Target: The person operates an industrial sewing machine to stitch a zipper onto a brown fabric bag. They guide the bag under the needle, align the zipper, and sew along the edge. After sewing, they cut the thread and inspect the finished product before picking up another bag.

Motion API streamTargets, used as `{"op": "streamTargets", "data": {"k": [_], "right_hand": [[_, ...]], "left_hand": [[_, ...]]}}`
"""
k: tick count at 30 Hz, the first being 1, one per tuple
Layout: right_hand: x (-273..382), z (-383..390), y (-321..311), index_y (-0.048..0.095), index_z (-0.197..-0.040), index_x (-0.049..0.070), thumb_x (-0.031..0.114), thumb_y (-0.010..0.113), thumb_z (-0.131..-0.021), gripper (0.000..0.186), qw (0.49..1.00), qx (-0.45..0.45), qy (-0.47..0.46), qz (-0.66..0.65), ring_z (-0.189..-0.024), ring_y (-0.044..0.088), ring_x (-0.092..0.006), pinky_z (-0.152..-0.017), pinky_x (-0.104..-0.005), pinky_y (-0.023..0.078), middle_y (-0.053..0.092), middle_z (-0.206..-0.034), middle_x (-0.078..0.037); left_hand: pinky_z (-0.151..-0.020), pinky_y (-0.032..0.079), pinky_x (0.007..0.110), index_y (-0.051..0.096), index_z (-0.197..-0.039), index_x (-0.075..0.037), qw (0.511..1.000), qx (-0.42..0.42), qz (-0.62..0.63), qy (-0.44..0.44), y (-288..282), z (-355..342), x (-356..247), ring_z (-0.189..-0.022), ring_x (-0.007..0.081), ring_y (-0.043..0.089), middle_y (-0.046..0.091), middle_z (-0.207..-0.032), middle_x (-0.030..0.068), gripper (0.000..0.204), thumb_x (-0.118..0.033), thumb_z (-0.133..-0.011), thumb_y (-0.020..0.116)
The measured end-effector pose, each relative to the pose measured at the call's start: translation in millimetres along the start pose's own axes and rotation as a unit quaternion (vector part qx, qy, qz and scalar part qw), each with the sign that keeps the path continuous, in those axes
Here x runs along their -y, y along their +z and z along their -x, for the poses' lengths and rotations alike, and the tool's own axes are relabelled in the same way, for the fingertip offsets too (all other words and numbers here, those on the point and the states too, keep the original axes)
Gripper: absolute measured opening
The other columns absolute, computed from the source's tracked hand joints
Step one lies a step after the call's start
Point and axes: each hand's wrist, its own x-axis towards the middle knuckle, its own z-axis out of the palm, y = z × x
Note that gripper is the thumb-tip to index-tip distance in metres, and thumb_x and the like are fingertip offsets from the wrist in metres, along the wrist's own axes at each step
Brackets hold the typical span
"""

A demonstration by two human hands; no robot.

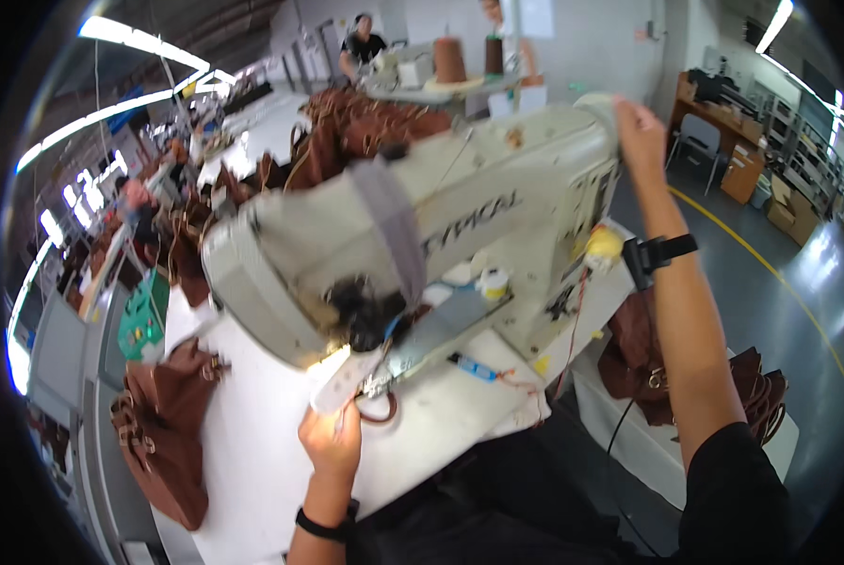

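Note:
A large off-white sewing machine [460, 217] stands on a white table [252, 443]. My left hand [332, 438] is under the machine's lit head, fingers closed on a pale strip [347, 377] beside a small brown leather loop [381, 411]. My right hand [637, 127] reaches up to the machine's far end and rests on the handwheel [599, 102]; my wrist wears a black band. A grey strap [394, 226] hangs over the machine's arm.
A brown leather bag [163, 438] lies at the table's left edge, and more brown bags [705, 377] sit on a low white stand at right. A heap of brown leather [365, 122] lies behind the machine. A person [361, 47] works at a far table.

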Motion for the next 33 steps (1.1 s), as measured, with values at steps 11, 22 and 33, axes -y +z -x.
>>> {"op": "streamTargets", "data": {"k": [11,22,33], "right_hand": [[-42.3,17.5,-23.7,0.073,-0.118,-0.005,0.047,0.064,-0.103,0.055,0.996,-0.042,0.032,-0.075,-0.095,0.060,-0.0111,-0.088,-0.0290,0.048,0.072,-0.106,-0.005],[-3.0,54.7,-11.9,0.066,-0.127,-0.007,0.039,0.051,-0.109,0.051,0.986,-0.012,0.016,-0.167,-0.107,0.062,-0.0173,-0.092,-0.0334,0.050,0.071,-0.119,-0.013],[8.4,88.1,1.5,0.062,-0.132,-0.008,0.037,0.048,-0.111,0.052,0.988,-0.014,0.019,-0.151,-0.118,0.062,-0.0256,-0.101,-0.0368,0.047,0.068,-0.127,-0.019]], "left_hand": [[-0.099,0.057,0.036,0.077,-0.107,0.003,0.999,0.017,0.034,-0.005,7.7,0.7,-3.0,-0.110,0.0268,0.075,0.078,-0.113,0.0181,0.022,0.011,-0.088,0.070],[-0.098,0.058,0.036,0.077,-0.106,0.004,0.999,0.027,0.018,0.012,9.7,-2.8,-6.4,-0.109,0.0267,0.075,0.077,-0.113,0.0184,0.022,0.013,-0.088,0.068],[-0.096,0.059,0.035,0.077,-0.105,0.005,0.999,0.024,0.018,0.014,6.2,-2.4,1.1,-0.108,0.0258,0.075,0.077,-0.112,0.0184,0.022,0.014,-0.087,0.068]]}}
